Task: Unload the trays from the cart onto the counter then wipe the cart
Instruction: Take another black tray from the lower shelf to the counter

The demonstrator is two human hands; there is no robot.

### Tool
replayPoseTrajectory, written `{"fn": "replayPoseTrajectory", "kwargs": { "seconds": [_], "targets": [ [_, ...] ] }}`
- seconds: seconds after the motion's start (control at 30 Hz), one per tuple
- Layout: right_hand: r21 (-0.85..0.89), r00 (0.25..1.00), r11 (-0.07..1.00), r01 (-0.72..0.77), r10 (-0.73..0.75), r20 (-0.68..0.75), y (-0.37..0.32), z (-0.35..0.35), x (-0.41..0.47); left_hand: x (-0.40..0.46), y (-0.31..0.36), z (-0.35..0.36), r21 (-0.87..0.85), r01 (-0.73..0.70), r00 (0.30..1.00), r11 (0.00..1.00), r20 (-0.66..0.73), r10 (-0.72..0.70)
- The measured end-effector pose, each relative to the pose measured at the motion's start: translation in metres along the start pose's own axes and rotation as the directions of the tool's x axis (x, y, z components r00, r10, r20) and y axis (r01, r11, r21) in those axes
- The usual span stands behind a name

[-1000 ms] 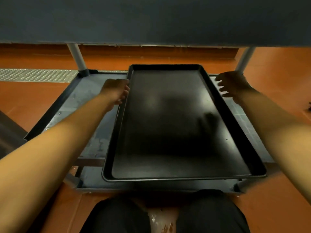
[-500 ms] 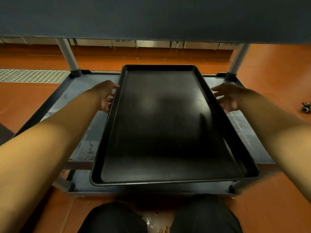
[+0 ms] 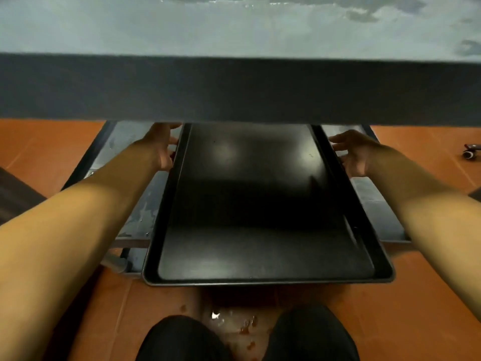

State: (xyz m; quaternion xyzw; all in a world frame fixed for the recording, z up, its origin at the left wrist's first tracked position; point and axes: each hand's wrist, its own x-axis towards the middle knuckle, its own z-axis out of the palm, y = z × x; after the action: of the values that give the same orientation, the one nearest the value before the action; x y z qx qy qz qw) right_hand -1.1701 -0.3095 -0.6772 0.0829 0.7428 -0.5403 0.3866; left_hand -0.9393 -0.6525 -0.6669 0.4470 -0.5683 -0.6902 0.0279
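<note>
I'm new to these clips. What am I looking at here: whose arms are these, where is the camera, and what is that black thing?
The camera sits on a person's head and looks down, so the two bare arms are the wearer's own. The black thing is a large empty tray, lying on the lower shelf of a cart; its near end sticks out past the shelf's edge. The left hand is at the tray's left rim, the right hand at its right rim, fingers curled by the edges. The grey slab across the top is the cart's upper shelf. Below are the person's dark-clad knees and an orange floor.

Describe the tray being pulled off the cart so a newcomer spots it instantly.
Find the grey cart, under its upper shelf. On the lower shelf lies a long black tray, between the left hand and right hand. Its near end overhangs the orange floor.
</note>
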Motion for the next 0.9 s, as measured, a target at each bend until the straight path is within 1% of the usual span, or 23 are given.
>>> {"fn": "replayPoseTrajectory", "kwargs": {
  "seconds": [0.03,0.07,0.1,0.13,0.17,0.2,0.23,0.27,0.3,0.37,0.4,0.43,0.47,0.5,0.57,0.63,0.7,0.83,0.9],
  "targets": [
    [0.015,1.000,1.000,-0.011,0.011,-0.003,0.002,-0.001,-0.014,0.017,-0.008,-0.019,0.066,0.028,0.999,0.997,-0.021,-0.026],
    [0.014,1.000,1.000,-0.021,0.021,-0.008,0.006,-0.003,-0.026,0.105,-0.035,-0.065,0.121,0.082,0.995,0.989,-0.068,-0.074],
    [0.019,0.999,0.999,-0.038,0.038,-0.006,0.010,-0.006,-0.037,0.163,-0.063,-0.103,0.172,0.110,0.994,0.979,-0.020,-0.108],
    [0.019,0.999,0.999,-0.049,0.049,-0.010,0.012,-0.008,-0.052,0.184,-0.083,-0.122,0.242,0.129,0.989,0.962,0.033,-0.141],
    [0.029,0.998,0.997,-0.068,0.068,-0.008,0.016,-0.011,-0.067,0.167,-0.093,-0.134,0.239,0.143,0.987,0.960,0.043,-0.158],
    [0.038,0.997,0.996,-0.082,0.082,-0.004,0.021,-0.013,-0.081,0.117,-0.091,-0.125,0.044,0.161,0.982,0.986,0.097,-0.164],
    [0.048,0.995,0.994,-0.095,0.095,0.009,0.025,-0.014,-0.096,0.033,-0.069,-0.096,-0.133,0.153,0.984,0.979,0.110,-0.139],
    [0.053,0.995,0.993,-0.103,0.102,0.014,0.025,-0.014,-0.115,-0.070,-0.031,-0.054,-0.115,0.162,0.987,0.980,0.006,-0.162],
    [0.070,0.993,0.990,-0.121,0.120,0.018,0.026,-0.014,-0.136,-0.115,-0.022,-0.039,-0.138,0.206,0.978,0.969,0.005,-0.207],
    [0.068,0.986,0.984,-0.166,0.164,0.032,0.030,-0.014,-0.173,-0.159,-0.019,-0.039,-0.159,0.239,0.968,0.958,-0.041,-0.248],
    [0.039,0.981,0.981,-0.189,0.187,0.056,0.032,-0.015,-0.191,-0.176,-0.019,-0.049,-0.202,0.250,0.964,0.947,-0.044,-0.263],
    [0.004,0.974,0.977,-0.212,0.211,0.089,0.036,-0.017,-0.209,-0.191,-0.023,-0.055,-0.194,0.267,0.959,0.944,-0.041,-0.280],
    [-0.028,0.965,0.972,-0.235,0.236,0.111,0.040,-0.020,-0.227,-0.213,-0.022,-0.061,-0.194,0.283,0.951,0.939,-0.069,-0.301],
    [-0.035,0.958,0.966,-0.256,0.259,0.124,0.044,-0.023,-0.243,-0.232,-0.025,-0.065,-0.191,0.316,0.940,0.929,-0.068,-0.333],
    [-0.020,0.948,0.958,-0.286,0.286,0.138,0.049,-0.028,-0.276,-0.280,-0.026,-0.071,-0.183,0.358,0.930,0.916,-0.016,-0.367],
    [-0.029,0.940,0.953,-0.303,0.303,0.155,0.054,-0.031,-0.308,-0.316,-0.032,-0.079,-0.200,0.399,0.910,0.895,-0.034,-0.414],
    [-0.034,0.938,0.955,-0.296,0.297,0.180,0.062,-0.037,-0.341,-0.354,-0.035,-0.086,-0.174,0.437,0.895,0.882,-0.014,-0.446],
    [-0.010,0.940,0.958,-0.288,0.285,0.189,0.080,-0.048,-0.403,-0.415,-0.051,-0.099,-0.170,0.468,0.881,0.867,0.007,-0.474],
    [0.004,0.940,0.958,-0.287,0.281,0.192,0.093,-0.051,-0.434,-0.438,-0.060,-0.103,-0.199,0.466,0.883,0.862,0.040,-0.468]
  ]
}}
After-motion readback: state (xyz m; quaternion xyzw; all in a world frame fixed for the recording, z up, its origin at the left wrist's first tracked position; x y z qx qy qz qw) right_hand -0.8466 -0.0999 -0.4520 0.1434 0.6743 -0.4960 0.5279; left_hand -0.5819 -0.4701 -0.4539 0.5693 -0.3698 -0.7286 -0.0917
